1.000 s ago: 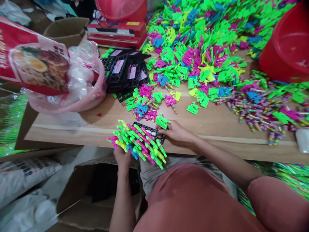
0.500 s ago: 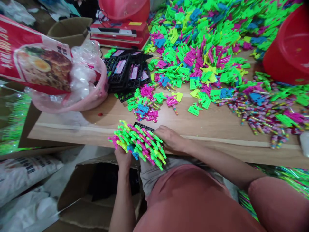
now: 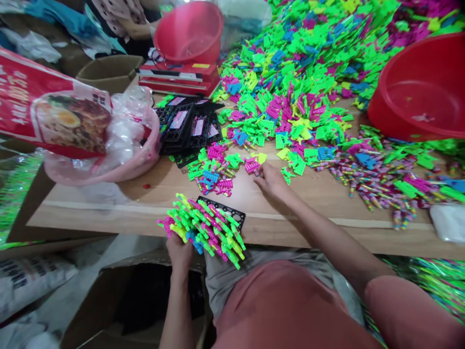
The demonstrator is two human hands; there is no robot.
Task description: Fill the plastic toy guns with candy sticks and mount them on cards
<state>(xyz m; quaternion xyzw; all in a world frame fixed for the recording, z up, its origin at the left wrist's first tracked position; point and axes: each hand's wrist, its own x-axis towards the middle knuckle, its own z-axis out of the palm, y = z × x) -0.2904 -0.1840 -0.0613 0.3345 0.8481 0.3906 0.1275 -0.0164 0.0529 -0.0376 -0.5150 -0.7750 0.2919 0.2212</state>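
Near the table's front edge, my left hand (image 3: 180,249) is closed round a thick bundle of green, pink, yellow and blue plastic pieces (image 3: 207,228). A black perforated tray (image 3: 238,215) lies partly under the bundle, on the wood. Further forward, my right hand (image 3: 271,180) has its fingers pinched on the lower end of a pink plastic piece (image 3: 252,165) with a yellow part beside it. Left of that piece is a small pile of mixed pieces (image 3: 210,177). The left fingertips are hidden behind the bundle.
Black trays with labels (image 3: 179,121) are stacked behind the small pile. A pink basket (image 3: 145,165) with plastic bags stands at the left, a red tub (image 3: 403,97) at the right. A large heap of colourful pieces (image 3: 308,53) covers the back. Another person's arm (image 3: 136,30) shows at the top left.
My right hand has left the black tray by the bundle and moved forward to the pink piece, closing on it. My left hand still holds the bundle. The view has tilted up slightly.
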